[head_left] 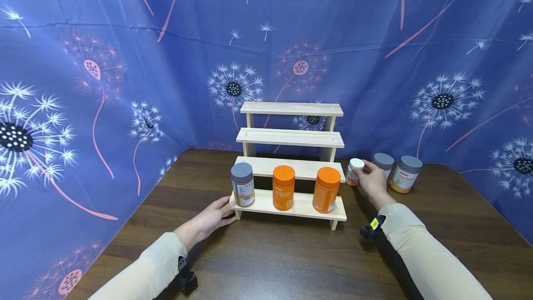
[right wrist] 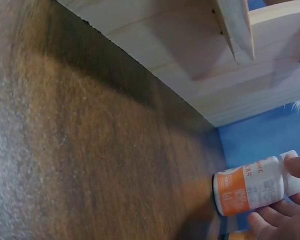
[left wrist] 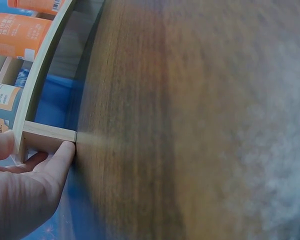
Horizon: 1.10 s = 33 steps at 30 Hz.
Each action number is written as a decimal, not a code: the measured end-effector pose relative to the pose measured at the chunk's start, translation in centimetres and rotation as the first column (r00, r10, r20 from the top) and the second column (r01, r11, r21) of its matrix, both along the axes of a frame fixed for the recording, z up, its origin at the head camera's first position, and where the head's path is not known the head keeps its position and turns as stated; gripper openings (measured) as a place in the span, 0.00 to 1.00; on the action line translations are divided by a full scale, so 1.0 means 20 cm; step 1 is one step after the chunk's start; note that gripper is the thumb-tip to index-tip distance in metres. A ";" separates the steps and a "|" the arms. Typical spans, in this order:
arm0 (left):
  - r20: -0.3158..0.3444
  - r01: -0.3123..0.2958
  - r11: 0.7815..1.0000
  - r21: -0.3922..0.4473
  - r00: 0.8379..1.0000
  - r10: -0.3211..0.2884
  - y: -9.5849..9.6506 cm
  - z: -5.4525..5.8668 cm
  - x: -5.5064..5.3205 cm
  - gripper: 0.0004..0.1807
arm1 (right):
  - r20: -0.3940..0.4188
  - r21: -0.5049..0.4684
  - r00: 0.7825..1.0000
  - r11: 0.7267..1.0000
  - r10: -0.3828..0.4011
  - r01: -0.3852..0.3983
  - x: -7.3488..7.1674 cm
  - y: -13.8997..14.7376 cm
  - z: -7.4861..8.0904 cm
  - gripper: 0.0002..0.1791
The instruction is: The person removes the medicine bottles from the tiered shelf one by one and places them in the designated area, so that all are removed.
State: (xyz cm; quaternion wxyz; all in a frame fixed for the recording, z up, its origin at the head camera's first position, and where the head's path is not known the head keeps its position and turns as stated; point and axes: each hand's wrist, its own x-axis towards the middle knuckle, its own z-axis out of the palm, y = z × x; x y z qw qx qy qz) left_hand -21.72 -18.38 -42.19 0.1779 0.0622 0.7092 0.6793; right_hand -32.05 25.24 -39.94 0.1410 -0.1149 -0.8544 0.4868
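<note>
My right hand (head_left: pixel 373 183) pinches a small white-and-orange pill bottle (head_left: pixel 352 177) by its white cap, beside the right end of a stepped wooden display shelf (head_left: pixel 287 167). In the right wrist view the bottle (right wrist: pixel 247 184) has its base close to the tabletop, with thumb and fingers at the cap. My left hand (head_left: pixel 213 217) grips the left end of the shelf's lowest step, thumb at the board's edge and fingers against the leg (left wrist: pixel 49 135). On that step stand a grey-lidded jar (head_left: pixel 243 185) and two orange jars, one in the middle (head_left: pixel 283 189) and one at right (head_left: pixel 326 190).
Two more grey-lidded jars, one partly behind my right hand (head_left: pixel 383 161) and one farther right (head_left: pixel 405 175), stand on the dark wooden table (head_left: pixel 291 258). A blue dandelion-print cloth (head_left: pixel 175 73) hangs behind and at the sides. The shelf's upper steps hold nothing.
</note>
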 end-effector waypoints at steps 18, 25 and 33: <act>-0.003 -0.004 1.000 -0.006 1.000 0.004 0.00 -0.01 -0.01 0.27 | 0.107 0.045 0.989 0.993 0.100 -0.106 0.08 0.04 0.01 0.34; -0.008 0.004 1.000 -0.001 1.000 -0.004 0.00 -0.01 -0.01 0.27 | 0.103 0.056 0.988 0.992 0.111 -0.117 0.13 0.06 0.06 0.34; -0.007 0.011 1.000 -0.007 1.000 -0.011 0.00 0.00 -0.01 0.27 | 0.064 0.042 0.993 0.993 0.104 -0.107 0.17 0.06 0.09 0.33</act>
